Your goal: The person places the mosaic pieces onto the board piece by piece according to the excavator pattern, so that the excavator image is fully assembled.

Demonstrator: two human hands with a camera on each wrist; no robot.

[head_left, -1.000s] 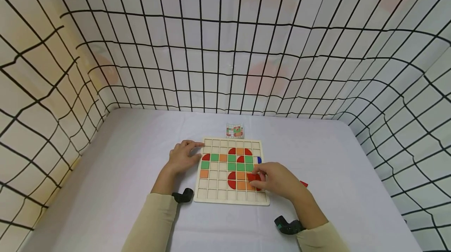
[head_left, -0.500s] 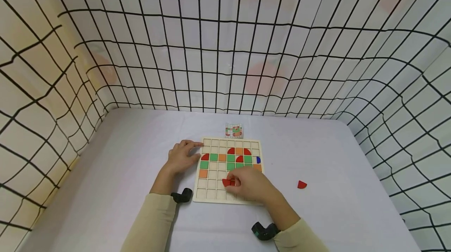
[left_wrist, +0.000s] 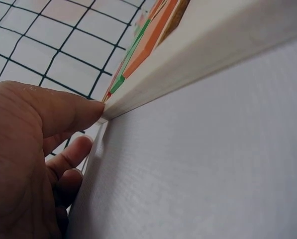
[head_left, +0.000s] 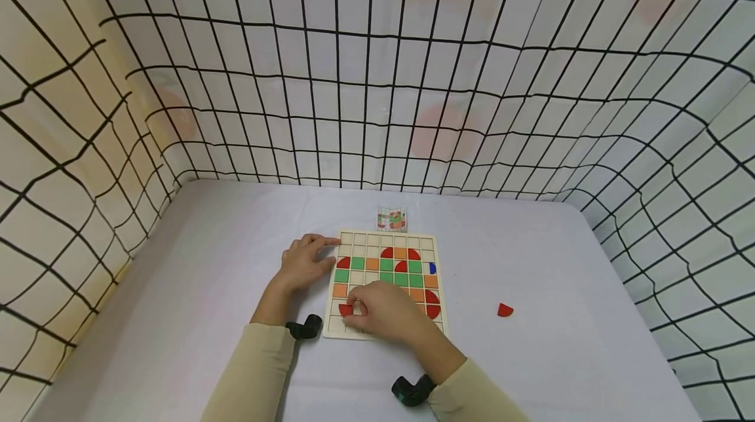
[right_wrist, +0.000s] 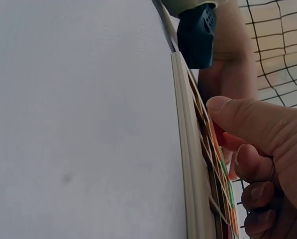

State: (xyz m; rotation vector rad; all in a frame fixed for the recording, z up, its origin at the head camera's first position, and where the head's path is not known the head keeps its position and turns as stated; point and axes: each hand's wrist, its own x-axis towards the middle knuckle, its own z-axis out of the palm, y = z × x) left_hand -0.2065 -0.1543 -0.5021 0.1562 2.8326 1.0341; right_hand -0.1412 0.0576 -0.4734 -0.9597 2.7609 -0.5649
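My right hand point(head_left: 383, 312) pinches a red quarter-circle tile point(head_left: 345, 310) between thumb and fingertips over the lower left of the wooden grid board point(head_left: 361, 238). In the right wrist view, the thumb of the right hand point(right_wrist: 267, 134) is close to the board's surface, with a bit of red tile point(right_wrist: 218, 133) beneath it. At the board's upper left edge lies my left hand point(head_left: 305, 263), index finger and thumb reaching to the rim. The left wrist view has the left thumb point(left_wrist: 68, 107) touching the board's side. My right hand covers several lower cells.
A small pattern card point(head_left: 392, 219) lies just beyond the board's far edge. One loose red quarter-circle tile point(head_left: 504, 310) is on the white cloth to the right. Green, orange, red and blue tiles fill several cells. Black wire mesh point(head_left: 377, 81) encloses the table's back and sides.
My right hand has moved left across the board with the red tile, from the right-hand cells to the lower left. The red tiles at right are now uncovered. My left hand stays put.
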